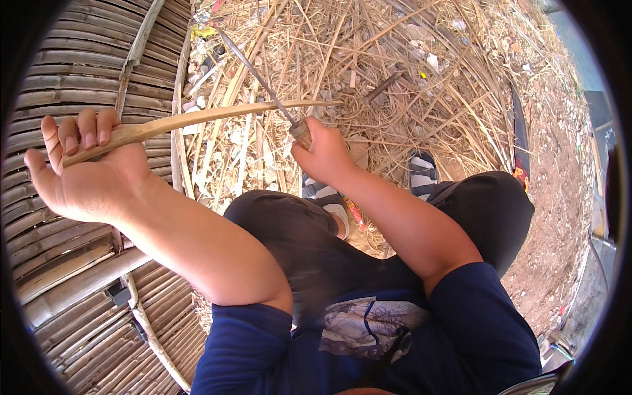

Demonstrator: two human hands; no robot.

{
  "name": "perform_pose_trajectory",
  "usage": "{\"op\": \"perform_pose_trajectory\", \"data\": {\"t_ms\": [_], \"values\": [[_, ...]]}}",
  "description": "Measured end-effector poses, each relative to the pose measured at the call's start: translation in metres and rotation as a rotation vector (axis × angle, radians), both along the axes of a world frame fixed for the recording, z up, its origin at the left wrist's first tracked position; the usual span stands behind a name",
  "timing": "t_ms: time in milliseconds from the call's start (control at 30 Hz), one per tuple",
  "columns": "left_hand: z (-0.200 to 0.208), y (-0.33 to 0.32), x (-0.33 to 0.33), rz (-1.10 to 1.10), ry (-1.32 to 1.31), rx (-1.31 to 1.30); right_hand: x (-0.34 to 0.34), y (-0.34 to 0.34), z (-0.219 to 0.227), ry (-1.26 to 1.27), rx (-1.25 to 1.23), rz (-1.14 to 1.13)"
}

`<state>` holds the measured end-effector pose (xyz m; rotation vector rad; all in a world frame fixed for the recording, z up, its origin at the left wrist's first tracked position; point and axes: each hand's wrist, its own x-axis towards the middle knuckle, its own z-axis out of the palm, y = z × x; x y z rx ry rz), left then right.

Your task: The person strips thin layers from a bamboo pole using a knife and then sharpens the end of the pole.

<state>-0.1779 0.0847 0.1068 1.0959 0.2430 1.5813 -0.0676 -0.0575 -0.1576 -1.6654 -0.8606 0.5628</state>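
My left hand [92,164], palm turned up at the left, has its fingers curled over one end of a pale split-bamboo strip [191,118]. The strip slants to the right and narrows to a thin tip above my right hand. My right hand [322,148] is closed round the wooden handle of a long knife [253,72]. Its narrow blade points up and to the left and crosses the strip a short way from the handle. I cannot tell whether blade and strip touch there.
A bamboo slat wall [79,85] runs along the left. Shavings and loose strips [388,59] litter the ground before my sandalled feet [423,172]. A short dark stick [384,87] lies among them. A dark, long flat object [520,125] lies at the right.
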Motion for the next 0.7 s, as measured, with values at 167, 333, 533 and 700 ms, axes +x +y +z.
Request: {"op": "perform_pose_trajectory", "data": {"t_ms": [167, 333, 533, 700], "values": [[-0.001, 0.006, -0.013, -0.360, 0.062, 0.092, -0.010, -0.005, 0.037, -0.026, 0.041, 0.153], [-0.007, 0.021, -0.021, -0.608, 0.052, 0.152, -0.008, -0.018, -0.036, 0.033, -0.154, 0.054], [-0.013, 0.035, -0.032, -0.491, 0.016, 0.136, 0.012, -0.023, -0.028, 0.060, -0.356, -0.001], [0.004, 0.014, -0.032, -0.593, 0.045, 0.236, -0.009, 0.002, 0.055, 0.047, 0.030, 0.161]]}}
